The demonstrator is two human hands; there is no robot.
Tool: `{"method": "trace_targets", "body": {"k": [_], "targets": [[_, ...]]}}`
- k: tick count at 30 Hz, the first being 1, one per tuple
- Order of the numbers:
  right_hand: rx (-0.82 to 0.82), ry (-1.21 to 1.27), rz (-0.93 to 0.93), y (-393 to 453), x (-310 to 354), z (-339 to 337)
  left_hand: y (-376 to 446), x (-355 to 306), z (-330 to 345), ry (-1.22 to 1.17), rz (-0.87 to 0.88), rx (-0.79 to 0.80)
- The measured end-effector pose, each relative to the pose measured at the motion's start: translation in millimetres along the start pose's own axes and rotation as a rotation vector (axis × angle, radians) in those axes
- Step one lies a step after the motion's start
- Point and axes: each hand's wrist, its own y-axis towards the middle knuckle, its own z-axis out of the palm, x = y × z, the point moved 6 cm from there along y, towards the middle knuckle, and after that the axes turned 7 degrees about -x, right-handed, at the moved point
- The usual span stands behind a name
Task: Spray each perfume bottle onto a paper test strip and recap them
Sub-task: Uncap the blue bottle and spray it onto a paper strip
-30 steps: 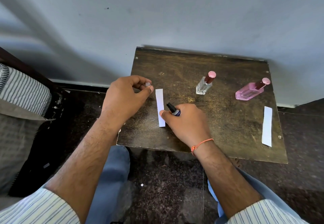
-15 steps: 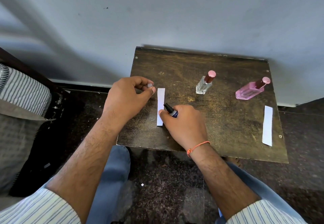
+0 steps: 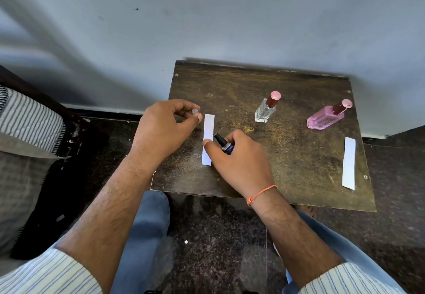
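Little has shifted: right hand (image 3: 239,162) grips blue bottle (image 3: 226,146), nozzle over strip (image 3: 207,139) near table (image 3: 287,155) front edge; left hand (image 3: 165,128) pinches, apparently, its cap (image 3: 195,111).

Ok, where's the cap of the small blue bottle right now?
Pinched in the left hand: the cap sits at its fingertips, just left of the near paper strip on the table.

Worn wooden table (image 3: 299,167) against grey wall (image 3: 207,17), dark speckled floor (image 3: 218,236)
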Motion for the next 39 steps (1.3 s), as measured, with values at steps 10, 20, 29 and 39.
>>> {"method": "trace_targets", "body": {"k": [10,20,29,39], "targets": [[0.039,0.260,-0.095,8.7,-5.8,-22.8,-7.4,-7.7,16.7,-0.325,-0.072,0.124],[0.039,0.238,-0.302,14.0,-7.7,-44.1,-12.6,-15.3,29.9,-0.623,-0.222,0.232],[-0.101,0.233,-0.369,17.2,-12.1,-55.1,-15.7,-23.6,34.9,-0.569,-0.128,0.287],[-0.213,0.271,-0.434,14.3,-7.0,-62.6,-16.2,-30.2,33.4,-0.594,-0.102,0.298]]}}
